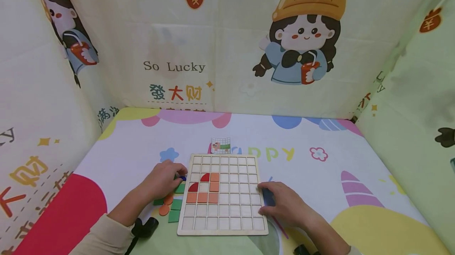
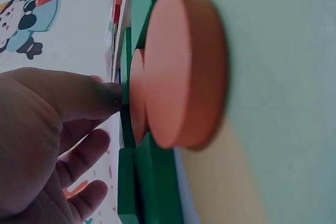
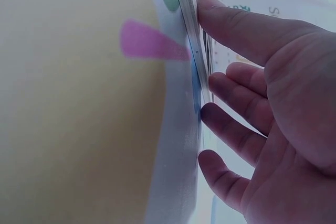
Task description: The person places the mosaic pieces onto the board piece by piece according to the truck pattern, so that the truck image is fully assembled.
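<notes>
A wooden grid board (image 1: pixel 223 232) lies flat on the table, with several orange squares (image 1: pixel 202 197) and two red quarter-round pieces (image 1: pixel 193 187) in its cells. Along its left edge, my left hand (image 1: pixel 164 178) reaches down among loose pieces, beside a dark blue piece (image 1: pixel 183 178). The thumb hides whether anything is pinched. Near that hand lie green squares (image 1: pixel 173 216) and orange discs (image 1: pixel 164 210); one disc (image 2: pixel 170 72) looms close in the left wrist view. My right hand (image 1: pixel 284 201) rests its thumb and fingertips against the board's right edge, fingers loosely bent.
A small printed pattern card (image 1: pixel 221 145) stands just behind the board. Black wrist straps or camera parts (image 1: pixel 145 228) show near the left sleeve. Printed cloth walls (image 1: pixel 234 49) enclose the back and sides of the patterned table (image 1: pixel 305 176).
</notes>
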`<state>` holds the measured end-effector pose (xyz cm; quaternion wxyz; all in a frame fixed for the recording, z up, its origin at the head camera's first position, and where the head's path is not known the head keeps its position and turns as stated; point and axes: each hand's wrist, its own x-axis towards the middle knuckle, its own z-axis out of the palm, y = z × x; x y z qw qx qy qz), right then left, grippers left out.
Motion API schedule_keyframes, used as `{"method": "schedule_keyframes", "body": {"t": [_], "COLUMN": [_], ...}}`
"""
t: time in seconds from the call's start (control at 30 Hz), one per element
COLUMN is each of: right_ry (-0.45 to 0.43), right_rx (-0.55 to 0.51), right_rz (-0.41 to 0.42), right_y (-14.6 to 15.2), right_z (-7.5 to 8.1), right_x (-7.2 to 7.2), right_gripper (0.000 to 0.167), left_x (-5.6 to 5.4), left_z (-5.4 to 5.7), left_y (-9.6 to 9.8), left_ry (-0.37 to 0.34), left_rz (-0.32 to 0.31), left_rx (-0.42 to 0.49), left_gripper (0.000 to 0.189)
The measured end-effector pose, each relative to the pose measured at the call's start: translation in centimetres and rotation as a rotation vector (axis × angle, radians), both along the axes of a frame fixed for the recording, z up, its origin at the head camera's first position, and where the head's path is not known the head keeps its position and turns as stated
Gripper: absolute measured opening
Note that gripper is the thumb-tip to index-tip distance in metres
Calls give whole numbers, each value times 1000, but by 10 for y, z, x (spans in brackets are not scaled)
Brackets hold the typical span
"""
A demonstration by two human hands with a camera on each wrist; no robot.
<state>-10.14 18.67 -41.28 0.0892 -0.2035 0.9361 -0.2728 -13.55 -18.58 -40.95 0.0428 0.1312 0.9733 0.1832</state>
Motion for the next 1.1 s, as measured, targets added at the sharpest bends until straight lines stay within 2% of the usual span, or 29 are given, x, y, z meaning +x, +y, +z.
{"method": "schedule_keyframes", "body": {"t": [0.27,0.53,0.87,1.1], "right_ry": [-1,2,-3,0], "right_rx": [9,11,4,11], "right_rz": [-18,-12,-4,-11], "right_y": [0,0,0,0], "right_z": [-1,-2,-1,1], "right_x": [1,1,1,1], "right_gripper": [59,59,58,58], "left_x": [1,3,9,11], "left_z": [1,3,15,15], "left_y": [1,2,14,28], "left_ry": [-15,30,42,22], "left_rz": [7,23,4,20], "left_rx": [10,7,94,126], "left_gripper": [21,22,21,20]}}
